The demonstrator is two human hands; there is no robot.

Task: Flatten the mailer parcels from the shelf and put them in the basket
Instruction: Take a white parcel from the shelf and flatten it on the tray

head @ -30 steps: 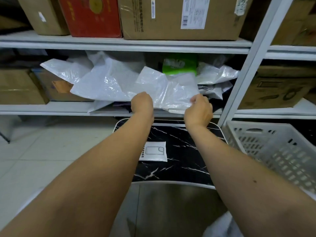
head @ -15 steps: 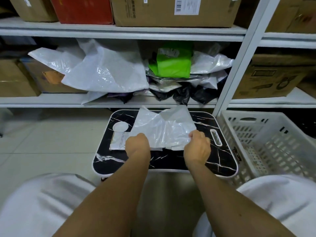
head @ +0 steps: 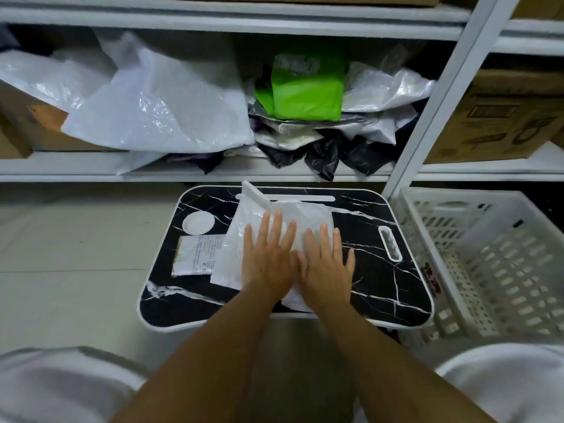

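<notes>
A crumpled white mailer bag [head: 305, 215] lies on the black marble-patterned lap table [head: 381, 282]. My left hand [head: 268, 257] and my right hand [head: 326, 264] lie side by side on it, palms down, fingers straight, pressing it flat. On the shelf [head: 183, 175] behind the table sits a heap of more mailers: large white ones [head: 158, 111], a green one [head: 305, 90], black ones [head: 323, 154]. The white plastic basket [head: 488, 257] stands on the floor right of the table; I see nothing inside it.
A small white printed packet [head: 195, 254] lies on the table's left part, partly under the mailer. Cardboard boxes [head: 494, 123] fill the shelf bays at right and far left. A white shelf post [head: 433, 96] rises between table and basket. Tiled floor [head: 76, 254] lies left.
The mailer was pulled off the shelf and down onto the table. Both hands let go of its edge, opened, and now lie flat on it. My view tilted downward.
</notes>
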